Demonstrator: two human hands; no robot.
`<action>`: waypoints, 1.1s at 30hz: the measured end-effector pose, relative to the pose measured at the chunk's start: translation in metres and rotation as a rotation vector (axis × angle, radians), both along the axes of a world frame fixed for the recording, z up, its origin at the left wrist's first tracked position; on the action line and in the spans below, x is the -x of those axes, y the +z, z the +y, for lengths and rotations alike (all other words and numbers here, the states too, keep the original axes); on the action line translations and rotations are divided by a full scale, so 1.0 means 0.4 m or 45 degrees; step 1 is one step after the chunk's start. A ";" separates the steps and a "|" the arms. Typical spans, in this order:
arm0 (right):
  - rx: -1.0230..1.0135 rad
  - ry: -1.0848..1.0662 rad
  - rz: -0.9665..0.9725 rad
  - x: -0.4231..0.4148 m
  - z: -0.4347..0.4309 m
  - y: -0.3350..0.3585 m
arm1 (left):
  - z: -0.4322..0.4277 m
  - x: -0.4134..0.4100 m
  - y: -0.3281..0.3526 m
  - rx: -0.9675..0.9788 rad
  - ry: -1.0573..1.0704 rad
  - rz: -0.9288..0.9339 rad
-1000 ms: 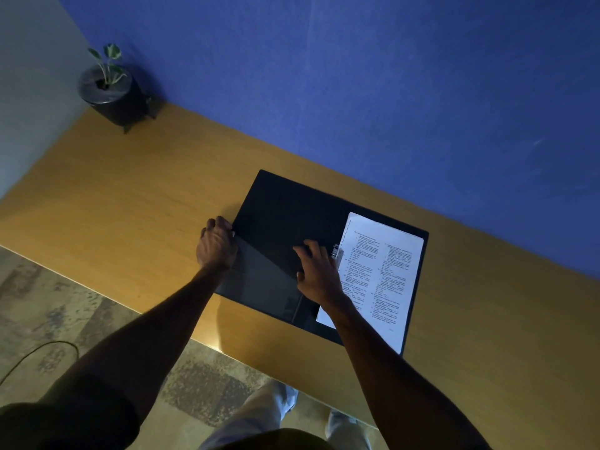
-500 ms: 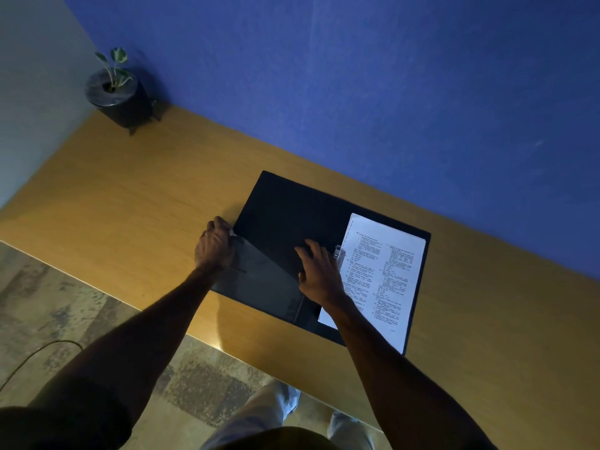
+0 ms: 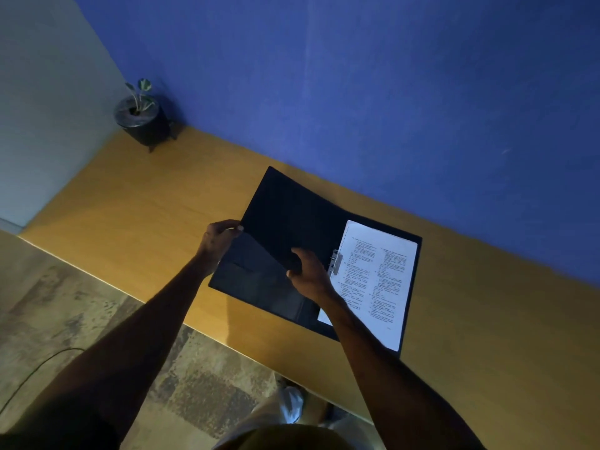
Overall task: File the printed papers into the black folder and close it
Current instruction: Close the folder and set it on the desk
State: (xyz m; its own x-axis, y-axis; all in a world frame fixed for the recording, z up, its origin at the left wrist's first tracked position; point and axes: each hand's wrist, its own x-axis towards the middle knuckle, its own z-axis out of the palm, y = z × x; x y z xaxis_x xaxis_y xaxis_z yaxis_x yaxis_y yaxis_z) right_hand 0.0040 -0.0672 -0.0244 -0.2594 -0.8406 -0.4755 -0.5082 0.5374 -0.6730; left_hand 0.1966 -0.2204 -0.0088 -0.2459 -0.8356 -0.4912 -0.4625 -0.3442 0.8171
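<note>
The black folder [image 3: 292,219] lies open on the wooden desk [image 3: 130,203], near the blue wall, with the printed papers [image 3: 373,280] flat on its right half beside the metal clip [image 3: 336,263]. Closing looks like the step in hand. To do it well, swing the left cover over in one arc from its outer edge, keep the sheets square under the clip, and clear the right hand before the cover lands.

The left hand [image 3: 217,241] is closed on the cover's left edge, thumb on top. The right hand [image 3: 308,271] pinches the inner pocket flap near the spine, though the dim light makes that grip hard to confirm. Both forearms reach forward from the near side.
</note>
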 end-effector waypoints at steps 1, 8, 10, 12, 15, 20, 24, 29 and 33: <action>0.006 -0.035 -0.071 0.003 0.005 0.012 | 0.007 0.008 0.024 -0.006 -0.004 0.021; 0.076 -0.419 -0.661 0.031 0.037 0.106 | 0.112 0.080 0.171 -0.036 -0.114 0.154; 0.104 -0.478 -0.723 0.049 0.058 0.138 | 0.155 0.112 0.203 -0.055 -0.187 0.162; 0.155 -0.570 -0.798 0.068 0.089 0.169 | 0.202 0.149 0.217 -0.049 -0.255 0.159; 0.242 -0.694 -0.827 0.105 0.143 0.204 | 0.276 0.203 0.213 0.014 -0.375 0.174; 0.349 -0.835 -0.688 0.198 0.260 0.230 | 0.397 0.307 0.181 0.031 -0.578 0.170; 0.254 -0.805 -0.216 0.267 0.340 0.212 | 0.468 0.363 0.132 0.028 -0.768 0.131; 0.132 -0.958 -0.131 0.326 0.433 0.163 | 0.516 0.410 0.073 -0.021 -1.009 -0.062; 0.032 -1.086 -0.176 0.357 0.476 0.111 | 0.521 0.435 0.020 -0.008 -1.085 -0.180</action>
